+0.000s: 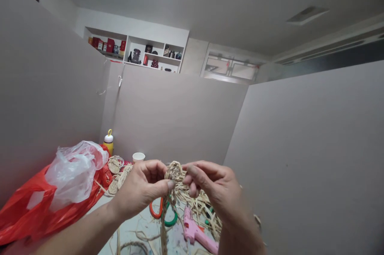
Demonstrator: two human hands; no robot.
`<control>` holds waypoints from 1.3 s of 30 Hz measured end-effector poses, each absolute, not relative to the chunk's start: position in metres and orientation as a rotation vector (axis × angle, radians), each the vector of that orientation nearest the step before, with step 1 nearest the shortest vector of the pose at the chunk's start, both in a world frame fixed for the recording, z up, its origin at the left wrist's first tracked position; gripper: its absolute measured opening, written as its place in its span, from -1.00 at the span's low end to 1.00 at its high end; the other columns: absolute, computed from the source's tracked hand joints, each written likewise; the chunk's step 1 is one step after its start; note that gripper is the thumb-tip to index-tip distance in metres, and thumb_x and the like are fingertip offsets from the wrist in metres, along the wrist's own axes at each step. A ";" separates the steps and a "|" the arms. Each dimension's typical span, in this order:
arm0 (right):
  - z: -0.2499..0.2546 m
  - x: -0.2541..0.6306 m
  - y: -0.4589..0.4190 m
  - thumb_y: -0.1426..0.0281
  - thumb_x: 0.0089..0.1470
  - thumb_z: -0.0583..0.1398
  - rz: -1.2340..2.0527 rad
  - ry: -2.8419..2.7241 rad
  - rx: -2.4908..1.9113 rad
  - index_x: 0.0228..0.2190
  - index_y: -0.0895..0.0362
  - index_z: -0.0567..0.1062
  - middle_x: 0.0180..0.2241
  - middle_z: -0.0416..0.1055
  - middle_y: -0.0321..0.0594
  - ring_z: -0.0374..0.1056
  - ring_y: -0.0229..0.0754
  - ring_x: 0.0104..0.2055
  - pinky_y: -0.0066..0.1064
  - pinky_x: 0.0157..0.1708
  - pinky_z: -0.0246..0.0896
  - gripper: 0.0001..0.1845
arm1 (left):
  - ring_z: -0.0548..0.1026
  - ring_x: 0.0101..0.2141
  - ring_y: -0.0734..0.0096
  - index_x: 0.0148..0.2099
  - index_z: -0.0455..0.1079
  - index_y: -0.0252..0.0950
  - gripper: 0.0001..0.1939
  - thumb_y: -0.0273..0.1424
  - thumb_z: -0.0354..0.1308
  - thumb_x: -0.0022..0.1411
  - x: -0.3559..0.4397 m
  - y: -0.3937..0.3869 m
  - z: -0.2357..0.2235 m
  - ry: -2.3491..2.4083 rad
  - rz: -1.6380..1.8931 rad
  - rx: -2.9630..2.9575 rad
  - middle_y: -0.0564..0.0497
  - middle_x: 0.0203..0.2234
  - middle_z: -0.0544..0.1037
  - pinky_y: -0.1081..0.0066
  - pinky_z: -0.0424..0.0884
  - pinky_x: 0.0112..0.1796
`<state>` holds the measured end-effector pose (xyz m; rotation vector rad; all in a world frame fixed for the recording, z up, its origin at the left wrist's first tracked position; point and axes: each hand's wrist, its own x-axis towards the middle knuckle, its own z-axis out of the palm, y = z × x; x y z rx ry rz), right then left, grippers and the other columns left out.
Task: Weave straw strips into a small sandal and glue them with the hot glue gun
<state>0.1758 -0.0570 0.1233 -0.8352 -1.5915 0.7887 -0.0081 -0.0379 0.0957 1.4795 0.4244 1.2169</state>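
Observation:
My left hand [139, 191] pinches a small coil of braided straw [174, 170] between thumb and fingers, in front of me above the table. From the coil a length of straw braid [163, 231] hangs down. Close by on the right, my right hand [220, 187] has its thumb and fingers pressed together at the coil's edge; whatever lies between the fingertips is too small to make out. Below the hands are an orange loop handle [156, 210] and a green loop handle [171, 219], like scissor grips. A pink glue gun [196, 231] lies to their right.
Loose straw strands [201, 203] are strewn over the table [132, 223]. At the left lie a red plastic bag [33, 203] and a clear bag [75, 171]. Behind stand a yellow bottle [109, 143], a white cup [138, 156] and coiled straw pieces [114, 164]. Grey partitions [177, 115] surround the table.

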 end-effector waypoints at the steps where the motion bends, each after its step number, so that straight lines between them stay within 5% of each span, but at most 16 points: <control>1: 0.124 0.175 -0.058 0.13 0.00 0.35 0.828 -1.618 -0.835 -0.40 0.16 0.66 -0.59 0.48 -0.25 0.28 -0.38 -0.63 -0.56 -0.61 0.22 -0.68 | 0.38 -0.50 0.56 -0.39 0.44 -0.39 -0.81 -0.39 0.36 0.05 -0.007 -0.038 0.095 0.419 1.211 1.491 0.05 -0.53 0.47 0.51 0.31 -0.45; 12: 0.126 0.170 -0.059 0.23 -0.02 0.37 0.787 -1.704 -0.800 -0.51 0.17 0.62 -0.63 0.37 -0.31 0.23 -0.35 -0.62 -0.51 -0.60 0.15 -0.75 | 0.31 -0.54 0.58 -0.43 0.50 -0.38 -0.79 -0.35 0.42 -0.06 -0.005 -0.032 0.089 0.392 1.152 1.382 0.07 -0.58 0.44 0.51 0.26 -0.48; 23: 0.123 0.173 -0.050 0.17 0.07 0.30 0.944 -1.844 -0.684 -0.19 0.14 0.65 -0.48 0.42 -0.26 0.09 -0.38 -0.56 -0.55 -0.61 0.03 -0.65 | 0.31 -0.56 0.58 -0.49 0.45 -0.38 -0.75 -0.36 0.44 -0.10 -0.001 -0.034 0.091 0.408 1.129 1.385 0.09 -0.61 0.41 0.49 0.26 -0.47; 29: 0.121 0.160 -0.048 0.20 0.03 0.33 0.889 -1.652 -0.711 -0.39 0.14 0.68 -0.63 0.36 -0.32 0.10 -0.37 -0.61 -0.53 -0.63 0.05 -0.75 | 0.35 -0.50 0.52 -0.45 0.50 -0.38 -0.75 -0.32 0.44 -0.09 0.000 -0.034 0.091 0.417 1.175 1.385 0.05 -0.55 0.47 0.47 0.28 -0.41; 34: 0.116 0.166 -0.044 0.18 -0.02 0.36 0.798 -1.467 -0.741 -0.42 0.14 0.67 -0.60 0.40 -0.29 0.12 -0.35 -0.61 -0.51 -0.64 0.01 -0.73 | 0.40 -0.45 0.48 -0.24 0.52 -0.36 -0.67 -0.22 0.36 0.03 0.001 -0.032 0.090 0.370 1.130 1.398 0.00 -0.44 0.51 0.44 0.31 -0.36; 39: 0.114 0.173 -0.043 0.19 -0.02 0.37 0.749 -1.347 -0.727 -0.44 0.13 0.65 -0.67 0.30 -0.37 0.00 -0.39 -0.65 -0.52 -0.67 -0.11 -0.76 | 0.40 -0.51 0.51 -0.27 0.48 -0.34 -0.66 -0.28 0.44 -0.07 0.008 -0.036 0.086 0.400 1.036 1.392 0.06 -0.52 0.49 0.46 0.31 -0.41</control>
